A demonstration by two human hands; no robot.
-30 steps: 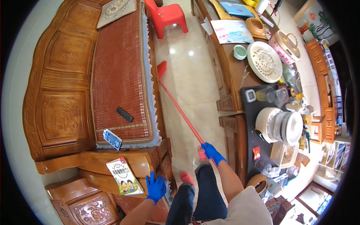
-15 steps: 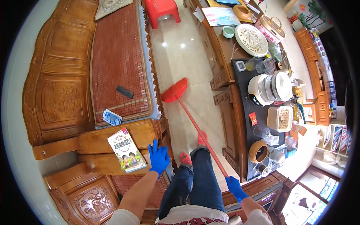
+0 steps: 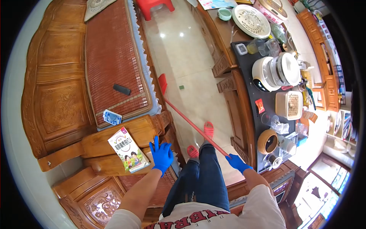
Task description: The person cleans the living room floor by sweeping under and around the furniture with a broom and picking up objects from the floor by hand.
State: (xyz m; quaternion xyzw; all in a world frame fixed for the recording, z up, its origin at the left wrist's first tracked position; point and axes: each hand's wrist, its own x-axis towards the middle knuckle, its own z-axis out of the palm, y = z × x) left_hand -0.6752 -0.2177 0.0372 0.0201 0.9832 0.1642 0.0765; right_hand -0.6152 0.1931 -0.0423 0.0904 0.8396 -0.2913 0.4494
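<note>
My right hand (image 3: 238, 163), in a blue glove, is closed round the upper end of a red broom (image 3: 189, 122). Its handle slants across the floor, and the red head (image 3: 163, 83) lies against the base of the wooden sofa, partly hidden by the sofa's edge. My left hand (image 3: 162, 155), also gloved in blue, hovers with fingers apart and nothing in it, beside the wooden armrest (image 3: 139, 131). A workbook (image 3: 129, 150) with a white and green cover rests on that armrest. On the tiles, to the right of the broom head, is a small green piece (image 3: 181, 87).
Along the left runs the sofa with a red-brown mat (image 3: 110, 49), a dark remote (image 3: 122, 89) and a blue-white packet (image 3: 112, 117). A red stool (image 3: 154, 5) stands ahead. The right-hand table carries a glass kettle set (image 3: 276, 72), a patterned tray (image 3: 251, 20) and a wooden bowl (image 3: 267, 141).
The broom head has swung left from the open floor to the sofa base, and the green piece now shows. My right hand has moved up in view; my left hand stays open by the armrest.
</note>
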